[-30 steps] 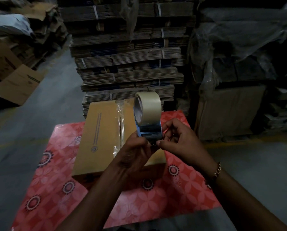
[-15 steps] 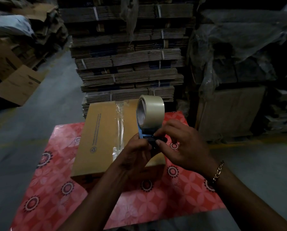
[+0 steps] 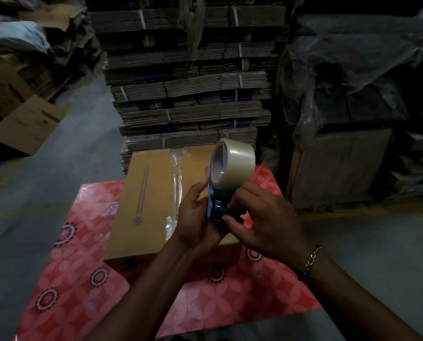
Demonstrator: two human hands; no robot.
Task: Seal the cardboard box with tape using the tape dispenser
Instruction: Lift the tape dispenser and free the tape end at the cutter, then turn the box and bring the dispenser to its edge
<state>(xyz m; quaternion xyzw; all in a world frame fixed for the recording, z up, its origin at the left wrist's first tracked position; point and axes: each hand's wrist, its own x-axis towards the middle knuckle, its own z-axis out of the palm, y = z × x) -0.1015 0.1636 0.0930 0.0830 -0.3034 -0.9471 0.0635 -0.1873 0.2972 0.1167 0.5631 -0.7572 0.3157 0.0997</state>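
Note:
A closed brown cardboard box (image 3: 146,203) lies on a red patterned table (image 3: 77,286), with a strip of clear tape (image 3: 174,190) running along its top seam. Above the box's right part I hold a tape dispenser (image 3: 218,207) upright, a roll of clear tape (image 3: 237,166) on its top. My left hand (image 3: 195,222) grips the dispenser's lower body from the left. My right hand (image 3: 262,222) pinches at the dispenser's dark lower end from the right. A gold bracelet sits on my right wrist.
A tall stack of bundled flat cardboard (image 3: 188,89) stands right behind the table. Plastic-wrapped goods (image 3: 348,77) fill the right side. Loose cartons (image 3: 26,121) lie on the grey floor at the left.
The dispenser has turned and tilted, so the roll's open side now faces more to the left. My right hand has shifted lower on its dark end. The box has not moved.

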